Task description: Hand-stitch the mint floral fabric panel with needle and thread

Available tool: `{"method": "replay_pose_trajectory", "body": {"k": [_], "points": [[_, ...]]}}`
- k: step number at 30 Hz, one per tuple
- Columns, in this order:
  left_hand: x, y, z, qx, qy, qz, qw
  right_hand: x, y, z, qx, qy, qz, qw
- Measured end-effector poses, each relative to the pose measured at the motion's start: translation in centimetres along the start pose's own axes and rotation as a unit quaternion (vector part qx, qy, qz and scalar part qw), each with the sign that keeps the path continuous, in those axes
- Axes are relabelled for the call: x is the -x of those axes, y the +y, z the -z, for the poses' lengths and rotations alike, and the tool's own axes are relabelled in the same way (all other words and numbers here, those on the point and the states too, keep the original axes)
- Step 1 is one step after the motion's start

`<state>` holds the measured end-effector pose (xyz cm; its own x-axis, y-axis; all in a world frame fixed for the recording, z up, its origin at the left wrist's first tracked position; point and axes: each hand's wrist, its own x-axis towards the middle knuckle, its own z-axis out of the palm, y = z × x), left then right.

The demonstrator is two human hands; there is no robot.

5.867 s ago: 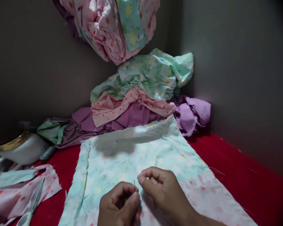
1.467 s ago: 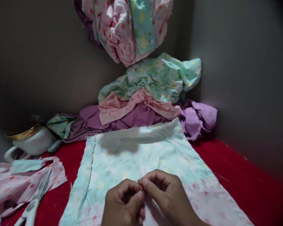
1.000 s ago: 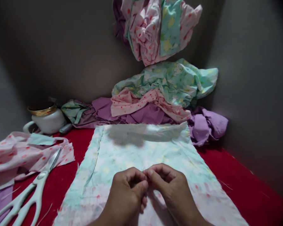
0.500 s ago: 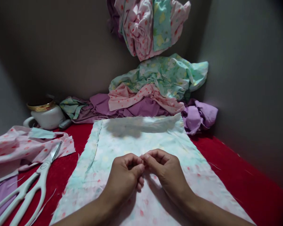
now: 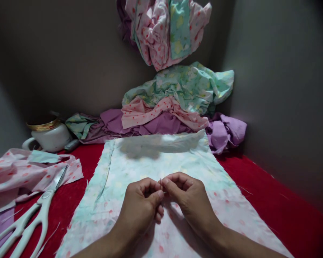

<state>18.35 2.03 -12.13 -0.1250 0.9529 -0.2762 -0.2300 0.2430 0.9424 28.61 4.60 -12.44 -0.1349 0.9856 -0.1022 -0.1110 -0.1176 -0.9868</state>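
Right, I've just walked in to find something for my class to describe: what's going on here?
A person has both hands close together over a patterned cloth. The left hand pinches an upright needle; the right hand is pinched shut right beside it, and any thread there is too fine to make out. Scissors lie out of hand on the left, blades over a pink scrap. Behind are a mug and crumpled fabric.
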Motion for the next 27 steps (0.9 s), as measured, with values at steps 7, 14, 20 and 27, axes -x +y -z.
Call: {"method": "replay_pose_trajectory", "body": {"k": [7,14,20,27], "points": [[0.00,-0.28,0.18,0.007,0.001,-0.003,1.000,0.13,-0.25,-0.20,-0.013,0.012,0.002,1.000],[-0.16,-0.63,0.04,0.013,0.010,-0.003,1.000,0.38,-0.49,-0.32,-0.018,0.015,-0.007,1.000],[-0.03,-0.69,0.16,0.014,0.010,-0.004,1.000,0.31,-0.51,-0.36,-0.014,0.019,-0.004,1.000],[0.08,-0.63,0.06,0.010,0.011,-0.007,1.000,0.22,-0.47,-0.30,-0.020,0.012,-0.010,1.000]]}}
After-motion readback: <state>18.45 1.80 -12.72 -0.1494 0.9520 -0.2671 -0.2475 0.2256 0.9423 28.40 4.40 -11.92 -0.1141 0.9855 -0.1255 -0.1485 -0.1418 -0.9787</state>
